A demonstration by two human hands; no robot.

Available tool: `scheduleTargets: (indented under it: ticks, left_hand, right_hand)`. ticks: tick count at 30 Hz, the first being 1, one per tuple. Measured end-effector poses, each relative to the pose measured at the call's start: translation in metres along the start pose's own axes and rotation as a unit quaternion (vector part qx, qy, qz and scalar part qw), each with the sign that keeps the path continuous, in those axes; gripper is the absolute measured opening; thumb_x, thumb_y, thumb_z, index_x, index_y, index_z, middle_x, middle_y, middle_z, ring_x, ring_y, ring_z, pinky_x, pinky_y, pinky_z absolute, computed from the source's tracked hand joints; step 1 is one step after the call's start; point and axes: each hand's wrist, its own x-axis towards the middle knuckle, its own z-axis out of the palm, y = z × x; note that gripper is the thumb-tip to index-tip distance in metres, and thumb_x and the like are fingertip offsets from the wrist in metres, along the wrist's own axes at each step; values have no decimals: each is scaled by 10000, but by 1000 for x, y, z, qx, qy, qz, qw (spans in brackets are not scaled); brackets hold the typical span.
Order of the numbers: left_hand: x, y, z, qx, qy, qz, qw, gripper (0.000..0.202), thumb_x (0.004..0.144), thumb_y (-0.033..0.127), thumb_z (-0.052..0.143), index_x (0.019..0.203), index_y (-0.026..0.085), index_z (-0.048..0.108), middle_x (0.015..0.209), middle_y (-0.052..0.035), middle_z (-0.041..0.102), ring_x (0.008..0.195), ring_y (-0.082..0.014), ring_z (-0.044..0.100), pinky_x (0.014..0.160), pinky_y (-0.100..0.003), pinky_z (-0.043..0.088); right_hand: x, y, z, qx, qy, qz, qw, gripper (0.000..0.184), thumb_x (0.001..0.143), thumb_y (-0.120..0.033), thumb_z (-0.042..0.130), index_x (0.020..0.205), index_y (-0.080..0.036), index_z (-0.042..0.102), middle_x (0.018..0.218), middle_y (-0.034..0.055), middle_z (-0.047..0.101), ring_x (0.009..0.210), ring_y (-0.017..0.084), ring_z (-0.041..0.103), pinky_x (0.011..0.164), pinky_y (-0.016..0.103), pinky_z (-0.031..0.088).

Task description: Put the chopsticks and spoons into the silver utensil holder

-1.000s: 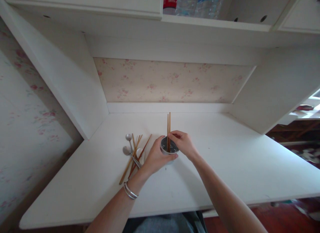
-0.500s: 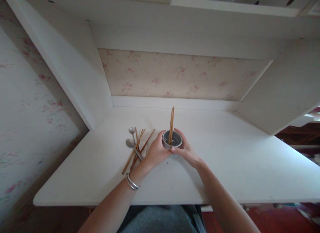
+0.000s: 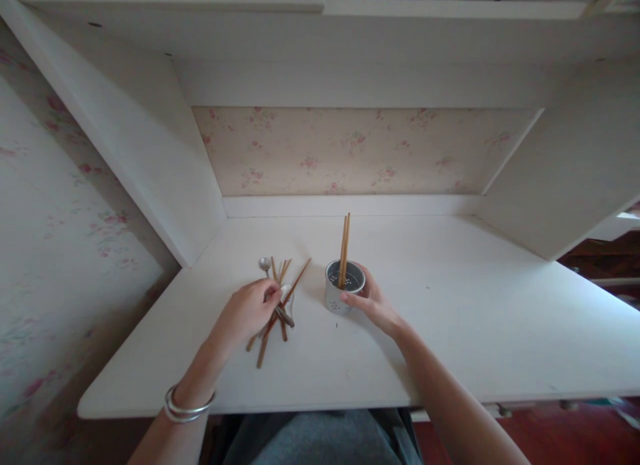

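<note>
My right hand (image 3: pixel 369 297) is wrapped around the right side of a metal utensil holder (image 3: pixel 338 304) with small holes, which stands upright on the desk. Two chopsticks (image 3: pixel 344 252) lean upright inside it. Over the pile to the left, my left hand (image 3: pixel 253 306) pinches a metal spoon (image 3: pixel 285 316); the bowl is hidden by the fingers, and the handle points to the lower right. Beneath and around that hand lie several loose chopsticks (image 3: pixel 267 338), crossed over one another. A second spoon (image 3: pixel 265 264) lies just beyond the fingers. Partly covered by the pile is a small white object (image 3: pixel 287 293).
The white desk (image 3: pixel 440 338) has a raised back ledge (image 3: pixel 400 205), a side panel (image 3: pixel 135 138) on the left and another (image 3: pixel 565 165) on the right. An overhead shelf (image 3: pixel 280 38) spans the top.
My left hand has let go of the holder and moved left to the pile, closing on a spoon. My right hand stays on the holder.
</note>
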Motion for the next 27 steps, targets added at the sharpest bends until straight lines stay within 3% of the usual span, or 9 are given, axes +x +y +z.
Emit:
scheduleTargets:
  ticks: [3, 6, 11, 21, 27]
  left_hand:
    - [-18, -27, -3, 75, -32, -40, 996, 274, 866, 417, 426, 820, 228, 619, 807, -27, 673, 747, -185, 617, 670, -261, 394]
    - [-29, -39, 11, 86, -33, -51, 994, 281, 879, 412, 404, 823, 224, 605, 812, -28, 665, 753, -177, 615, 664, -246, 382]
    - [-27, -31, 30, 114, -18, -68, 991, 345, 893, 431, 367, 778, 200, 596, 826, -57, 661, 724, -182, 609, 622, -247, 357]
    - [-19, -30, 37, 134, -18, -102, 986, 382, 905, 405, 318, 813, 167, 603, 876, -132, 680, 799, -245, 643, 673, -296, 393]
    - [-10, -31, 33, 25, -48, -100, 994, 398, 904, 417, 277, 844, 168, 581, 872, -114, 673, 850, -248, 632, 683, -296, 411]
  right_hand:
    - [0, 1, -1, -1, -7, 0, 1000, 646, 680, -330, 752, 1247, -250, 452, 1205, 74, 587, 1104, 222, 550, 956, 384, 426]
    - [1, 1, -1, -9, -5, -3, 1000, 640, 684, -326, 751, 1246, -249, 456, 1205, 74, 586, 1108, 222, 547, 963, 385, 417]
    - [0, -1, 0, -9, 6, 1, 1000, 648, 663, -346, 762, 1235, -255, 472, 1203, 78, 592, 1108, 237, 553, 954, 400, 425]
    - [-1, 0, 0, -3, 10, 8, 1000, 655, 662, -333, 760, 1238, -261, 457, 1201, 73, 596, 1097, 232, 564, 944, 397, 439]
    - [-1, -1, 1, 1, 1, 6, 1000, 650, 675, -320, 755, 1243, -257, 445, 1223, 76, 579, 1114, 224, 552, 956, 385, 427]
